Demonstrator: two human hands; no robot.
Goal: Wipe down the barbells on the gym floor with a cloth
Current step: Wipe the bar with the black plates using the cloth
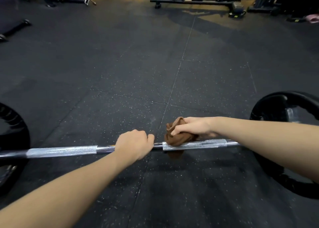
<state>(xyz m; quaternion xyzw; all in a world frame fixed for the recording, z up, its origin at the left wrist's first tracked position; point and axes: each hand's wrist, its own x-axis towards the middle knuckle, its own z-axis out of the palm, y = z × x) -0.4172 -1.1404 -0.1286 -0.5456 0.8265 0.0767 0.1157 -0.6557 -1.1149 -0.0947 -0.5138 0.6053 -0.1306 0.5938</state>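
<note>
Barbell point(62, 151) lies across speckled floor point(120, 63). Left hand point(133, 145) fisted around smooth middle. Right hand point(193, 126) clamped on brown cloth point(174, 138), pressing it onto knurled section.

Both forearms bare, reaching forward and down. Left hand point(133, 145) knuckles up, fingers curled over the barbell point(62, 151) at its smooth centre, thumb tucked near the index. Right hand point(193, 128) just beside it, palm down, wrist angled inward, fingers clamped on a bunched brown cloth point(174, 138) pressed onto the bar.
</note>
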